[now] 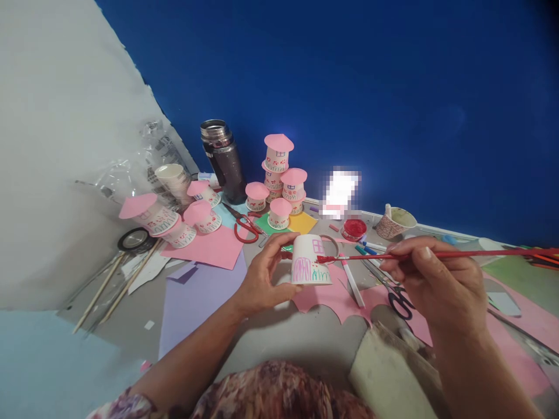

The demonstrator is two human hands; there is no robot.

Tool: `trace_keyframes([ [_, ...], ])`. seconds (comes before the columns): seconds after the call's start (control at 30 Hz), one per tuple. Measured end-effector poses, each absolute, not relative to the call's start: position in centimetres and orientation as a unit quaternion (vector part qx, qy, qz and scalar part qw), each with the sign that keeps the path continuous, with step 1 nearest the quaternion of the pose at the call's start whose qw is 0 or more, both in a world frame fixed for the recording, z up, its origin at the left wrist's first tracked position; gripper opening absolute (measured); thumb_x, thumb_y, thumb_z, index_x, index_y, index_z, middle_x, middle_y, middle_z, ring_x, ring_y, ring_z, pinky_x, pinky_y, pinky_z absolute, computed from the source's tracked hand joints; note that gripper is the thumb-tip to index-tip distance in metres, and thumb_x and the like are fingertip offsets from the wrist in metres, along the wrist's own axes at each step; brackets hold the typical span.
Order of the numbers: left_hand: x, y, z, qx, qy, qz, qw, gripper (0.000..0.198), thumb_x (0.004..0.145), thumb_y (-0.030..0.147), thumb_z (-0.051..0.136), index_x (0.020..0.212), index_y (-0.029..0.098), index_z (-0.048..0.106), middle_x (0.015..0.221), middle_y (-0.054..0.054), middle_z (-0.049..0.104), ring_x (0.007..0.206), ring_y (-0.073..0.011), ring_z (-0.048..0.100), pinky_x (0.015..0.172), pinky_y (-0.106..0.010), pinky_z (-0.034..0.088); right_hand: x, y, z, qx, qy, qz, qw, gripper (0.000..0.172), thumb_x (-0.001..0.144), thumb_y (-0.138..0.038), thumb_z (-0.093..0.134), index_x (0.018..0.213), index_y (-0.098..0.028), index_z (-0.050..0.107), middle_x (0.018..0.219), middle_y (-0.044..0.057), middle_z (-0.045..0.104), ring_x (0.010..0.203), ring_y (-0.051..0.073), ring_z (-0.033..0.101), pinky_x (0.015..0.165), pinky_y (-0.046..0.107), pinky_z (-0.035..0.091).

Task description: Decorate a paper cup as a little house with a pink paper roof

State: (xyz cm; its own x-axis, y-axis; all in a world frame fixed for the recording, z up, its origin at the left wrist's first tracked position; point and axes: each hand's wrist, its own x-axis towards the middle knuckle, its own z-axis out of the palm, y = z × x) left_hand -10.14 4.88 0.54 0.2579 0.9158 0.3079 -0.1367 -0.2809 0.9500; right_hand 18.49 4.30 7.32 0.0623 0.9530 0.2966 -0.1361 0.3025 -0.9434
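My left hand grips an upturned white paper cup that carries a pink door, a pink window and green grass marks. My right hand pinches a long red-handled paintbrush, and its red tip touches the cup's side below the window. A small pot of red paint stands just behind the cup.
Finished cup houses with pink roofs stand stacked at the back, and more lie tipped at the left. Around them are a dark flask, red scissors, black-handled scissors, markers, pink paper, lilac paper, wooden sticks.
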Motion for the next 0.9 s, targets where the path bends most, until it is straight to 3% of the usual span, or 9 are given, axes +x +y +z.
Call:
trace_keyframes([
  [0.53,-10.08,4.85,0.53,0.608,0.321,0.517,0.510,0.080,0.072,0.021,0.088,0.146,0.036,0.060,0.150,-0.008,0.053,0.140,-0.0339,0.053,0.112,-0.046,0.048,18.26,3.90,7.58,-0.376,-0.537,0.448,0.608,0.019,0.093,-0.041,0.080,0.089,-0.022,0.084,0.072,0.007,0.078,0.058,0.018,0.072,0.048,0.026,0.055],
  [0.9,-10.09,4.90,0.72,0.609,0.322,0.520,0.505,0.077,0.073,0.029,0.091,0.144,0.033,0.061,0.149,-0.010,0.053,0.139,-0.0350,0.053,0.112,-0.048,0.050,18.74,4.19,7.98,-0.376,-0.536,0.440,0.614,0.018,0.092,-0.042,0.081,0.088,-0.025,0.085,0.075,0.006,0.079,0.060,0.018,0.074,0.047,0.024,0.054],
])
